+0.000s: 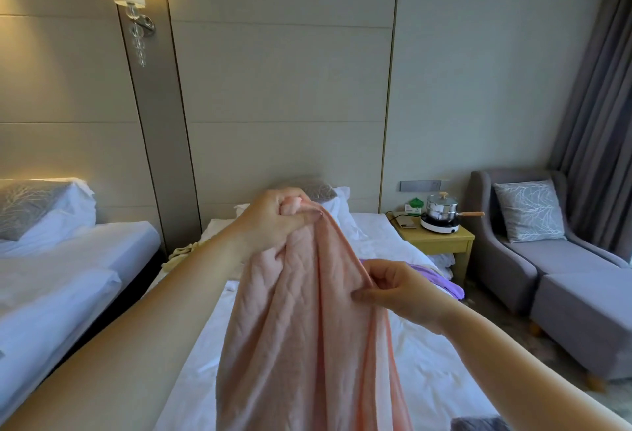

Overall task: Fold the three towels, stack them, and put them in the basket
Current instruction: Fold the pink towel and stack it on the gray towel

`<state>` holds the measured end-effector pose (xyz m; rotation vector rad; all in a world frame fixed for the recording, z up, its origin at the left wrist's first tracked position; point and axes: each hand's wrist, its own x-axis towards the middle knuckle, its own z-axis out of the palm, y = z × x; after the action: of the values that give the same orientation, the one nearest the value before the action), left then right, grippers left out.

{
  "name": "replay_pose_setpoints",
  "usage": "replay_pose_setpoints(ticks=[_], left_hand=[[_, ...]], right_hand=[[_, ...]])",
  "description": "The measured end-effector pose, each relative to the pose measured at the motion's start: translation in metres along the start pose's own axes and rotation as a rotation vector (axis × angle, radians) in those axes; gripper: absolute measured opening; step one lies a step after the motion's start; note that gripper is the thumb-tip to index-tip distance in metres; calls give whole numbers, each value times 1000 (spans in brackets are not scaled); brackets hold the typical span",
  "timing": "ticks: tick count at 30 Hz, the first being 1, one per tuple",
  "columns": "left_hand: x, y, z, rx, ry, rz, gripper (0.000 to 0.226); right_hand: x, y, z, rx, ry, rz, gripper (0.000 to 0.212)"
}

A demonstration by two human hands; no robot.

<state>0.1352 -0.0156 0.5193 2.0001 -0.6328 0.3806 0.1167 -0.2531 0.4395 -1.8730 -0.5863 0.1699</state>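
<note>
A pink towel (307,328) hangs in loose folds over the white bed (427,379). My left hand (273,218) grips its bunched top edge, held high at the centre. Lower and to the right, my right hand (393,290) pinches the towel's right hem. A purple towel (448,282) lies on the bed's right side, partly hidden behind my right hand. A pale yellow towel (179,254) lies crumpled at the bed's left edge, behind my left forearm. No basket shows in this view.
A second white bed (68,276) stands on the left across a narrow gap. A yellow nightstand (441,239) with a pot on a small cooker stands right of the bed. A grey armchair (530,253) and footstool (588,314) fill the right side. Something dark grey (478,423) lies at the bottom edge.
</note>
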Motion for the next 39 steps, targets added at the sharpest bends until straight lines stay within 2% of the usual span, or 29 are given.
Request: replay_pose_setpoints(ticks=[2, 4, 6, 7, 9, 11, 12, 13, 15, 17, 20, 24, 26, 27, 29, 30, 32, 34, 37, 39], left_hand=[[5, -4, -12, 27, 162, 8, 7], [10, -12, -24, 104, 330, -28, 9], [10, -21, -30, 263, 399, -124, 9], [9, -24, -30, 355, 372, -164, 16], [2, -30, -22, 484, 183, -161, 48], [-8, -28, -4, 424, -103, -106, 81], [-13, -24, 8, 344, -238, -95, 88], [-17, -22, 19, 264, -337, -93, 87], [-20, -23, 36, 172, -435, -95, 64], [-22, -24, 43, 136, -461, -111, 39], [-20, -27, 45, 180, -470, -122, 33], [-13, -23, 38, 254, -336, -31, 30], [-9, -16, 28, 198, -239, -14, 37], [-6, -15, 21, 191, -185, 7, 42], [-1, -15, 8, 246, -72, 48, 43], [2, -16, 1, 270, -25, 53, 38], [4, -19, -10, 289, 53, 53, 27], [4, -25, -18, 290, 124, 47, 17], [3, -38, -27, 258, 234, -6, 15], [0, -51, -31, 280, 262, -88, 18]], right_hand=[[-3, 7, -1, -84, 1, 33, 6], [-4, 10, -5, -152, 44, 53, 15], [-3, 4, -8, -105, 100, 73, 21], [-2, -2, -9, -64, 93, 71, 24], [1, -15, -9, -37, 63, 57, 30], [6, -27, -5, -46, 45, 32, 31], [9, -32, -2, -47, 26, 22, 31], [9, -38, 1, -59, -6, 8, 30], [10, -45, 5, -107, -66, -3, 30], [10, -47, 5, -207, -53, 14, 26], [5, -40, 3, -375, -7, 1, 20], [0, -26, -1, -393, 21, -22, 21], [-3, -18, -5, -415, 50, 5, 6], [-5, -14, -6, -443, 46, 21, 5], [-8, -8, -11, -472, 21, 49, 21], [-9, -7, -14, -478, 19, 62, 20], [-9, -4, -17, -477, 22, 83, 10], [-8, -4, -19, -533, 37, 111, 12], [-7, -3, -21, -632, 74, 105, 24], [-6, -7, -24, -613, 114, 74, 17]])
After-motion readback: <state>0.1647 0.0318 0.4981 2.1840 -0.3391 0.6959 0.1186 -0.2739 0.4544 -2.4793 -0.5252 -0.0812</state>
